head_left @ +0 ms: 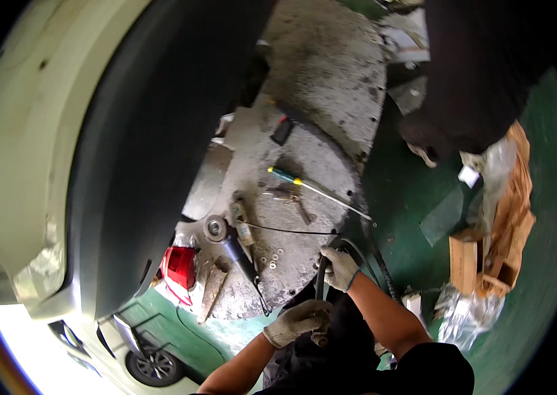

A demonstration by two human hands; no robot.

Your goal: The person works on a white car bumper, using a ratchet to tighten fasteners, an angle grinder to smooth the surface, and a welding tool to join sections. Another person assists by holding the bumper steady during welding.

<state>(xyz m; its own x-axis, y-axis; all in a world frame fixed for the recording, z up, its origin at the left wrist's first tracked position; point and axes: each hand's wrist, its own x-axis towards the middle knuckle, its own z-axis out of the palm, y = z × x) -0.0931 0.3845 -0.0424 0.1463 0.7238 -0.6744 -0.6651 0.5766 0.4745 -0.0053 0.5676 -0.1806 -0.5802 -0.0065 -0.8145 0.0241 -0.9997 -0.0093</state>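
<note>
Both my hands wear pale knitted work gloves. A dark bar or hose-like piece (pixel 320 280) runs between them, and its exact kind cannot be made out. Around its lower part my left hand (pixel 299 322) is closed, and a blunt, worn end (pixel 319 339) sticks out below the fingers. Higher up and to the right, my right hand (pixel 339 268) closes on its upper end. Just beyond lies a round grey metal plate (pixel 321 46). On it, left of my hands, are an angle grinder (pixel 232 247), several small washers (pixel 274 259) and a tube or can (pixel 241 220).
A green-handled screwdriver (pixel 318 191) lies across the plate. Close on the left is a vehicle's dark bumper (pixel 140 151), with a red tail light (pixel 178 270) beside it. A person in dark clothing (pixel 476 72) is at upper right, above cardboard packaging (pixel 512 210).
</note>
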